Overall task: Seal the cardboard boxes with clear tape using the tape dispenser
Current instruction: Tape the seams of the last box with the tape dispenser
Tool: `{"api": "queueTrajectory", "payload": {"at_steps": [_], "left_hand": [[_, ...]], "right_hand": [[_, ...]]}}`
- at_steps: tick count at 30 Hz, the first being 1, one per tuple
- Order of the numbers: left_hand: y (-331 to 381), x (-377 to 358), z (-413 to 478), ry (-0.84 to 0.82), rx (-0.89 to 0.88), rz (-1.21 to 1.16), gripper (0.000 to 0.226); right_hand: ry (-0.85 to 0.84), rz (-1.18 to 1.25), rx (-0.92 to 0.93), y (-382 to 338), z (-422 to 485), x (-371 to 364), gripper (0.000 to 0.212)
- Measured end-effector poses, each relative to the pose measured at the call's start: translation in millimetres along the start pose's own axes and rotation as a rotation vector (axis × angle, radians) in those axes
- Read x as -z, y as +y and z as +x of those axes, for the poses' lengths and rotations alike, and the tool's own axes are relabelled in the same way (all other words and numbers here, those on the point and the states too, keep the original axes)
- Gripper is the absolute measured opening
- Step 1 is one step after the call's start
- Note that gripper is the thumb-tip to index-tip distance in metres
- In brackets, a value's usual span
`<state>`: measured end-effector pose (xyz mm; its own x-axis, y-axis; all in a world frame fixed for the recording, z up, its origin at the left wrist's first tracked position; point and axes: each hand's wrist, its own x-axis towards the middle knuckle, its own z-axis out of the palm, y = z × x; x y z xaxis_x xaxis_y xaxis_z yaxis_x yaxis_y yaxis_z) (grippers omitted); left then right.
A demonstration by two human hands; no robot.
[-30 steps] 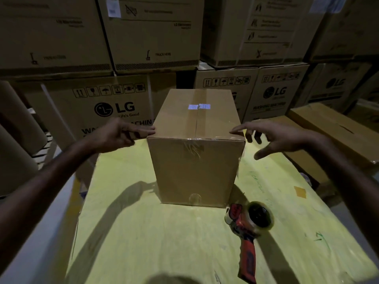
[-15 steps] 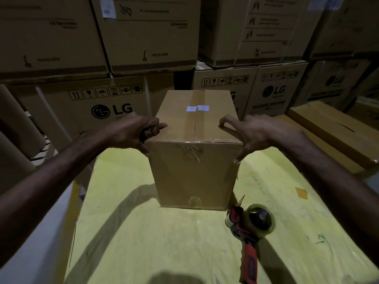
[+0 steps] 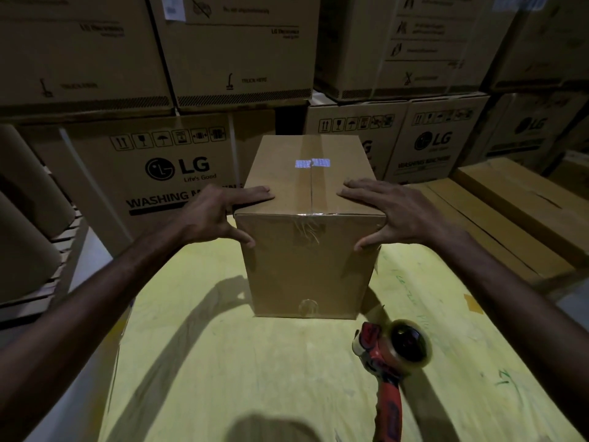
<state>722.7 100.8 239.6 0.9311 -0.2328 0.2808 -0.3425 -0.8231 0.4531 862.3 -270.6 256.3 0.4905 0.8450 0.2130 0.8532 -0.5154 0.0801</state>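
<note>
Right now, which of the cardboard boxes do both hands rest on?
The small plain box on the yellow table, left hand and right hand at its top corners; the printed LG boxes behind stand untouched.

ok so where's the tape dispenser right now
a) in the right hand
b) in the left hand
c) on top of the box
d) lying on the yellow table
D: the tape dispenser lies on the yellow table near the front right corner of the box. The left hand and right hand rest on the box's top edge and hold no tool.
</note>
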Motion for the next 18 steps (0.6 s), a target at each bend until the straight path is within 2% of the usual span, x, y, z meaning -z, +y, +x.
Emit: {"api": "queueTrajectory", "payload": {"at_steps": [3,5,8,14,16,18], "left_hand": [[-3,-15,-9,0.086,-0.020,0.040,0.108],[-5,-23,-12,0.099,-0.024,0.043,0.112],[-5,-30,-13,0.110,-0.019,0.023,0.116],[-2,-39,-14,0.185,-0.013,-0.002,0.120],[-1,-42,-17,0.209,0.008,-0.044,0.119],[3,-46,-20,0.230,0.055,-0.117,0.119]], "right_hand": [[0.330,0.178,0.043,2,-13,-29,0.110],[0.448,0.286,-0.009,0,-22,-51,0.117],[0.518,0.335,-0.053,-1,-29,-70,0.123],[0.568,0.260,-0.136,-8,-38,-84,0.137],[0.587,0.350,-0.236,-23,-41,-91,0.143],[0.633,0.583,-0.370,-53,-41,-103,0.138]]}}
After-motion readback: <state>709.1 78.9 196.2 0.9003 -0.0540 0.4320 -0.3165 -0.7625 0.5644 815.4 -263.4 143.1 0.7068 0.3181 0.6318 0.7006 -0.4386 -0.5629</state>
